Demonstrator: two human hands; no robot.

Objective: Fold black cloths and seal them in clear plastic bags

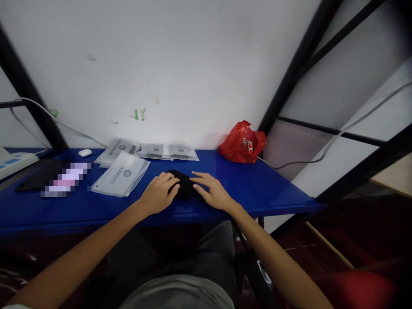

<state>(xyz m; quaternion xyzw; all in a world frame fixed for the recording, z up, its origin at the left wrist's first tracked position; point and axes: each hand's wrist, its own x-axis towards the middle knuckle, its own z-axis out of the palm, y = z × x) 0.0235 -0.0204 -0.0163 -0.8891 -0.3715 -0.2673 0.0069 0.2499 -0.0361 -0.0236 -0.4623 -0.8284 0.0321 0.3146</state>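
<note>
A small black item that looks like folded fabric (184, 183) lies on the blue table (231, 184), near its front edge. My left hand (160, 192) is at its left side, with bent fingers and thumb closed on that edge. To the right, my right hand (212, 192) has its fingers stretched out and apart, the tips at the item's right edge. The hands partly cover the item, and its exact kind cannot be made out.
Frosted zip pouches with printed lettering (120, 174) lie left of the hands, and more pouches (180, 151) lie along the wall. A red plastic bag (242, 143) stands at the back right. Farther left are a phone (66, 180), a white case (85, 152) and a power strip (19, 163).
</note>
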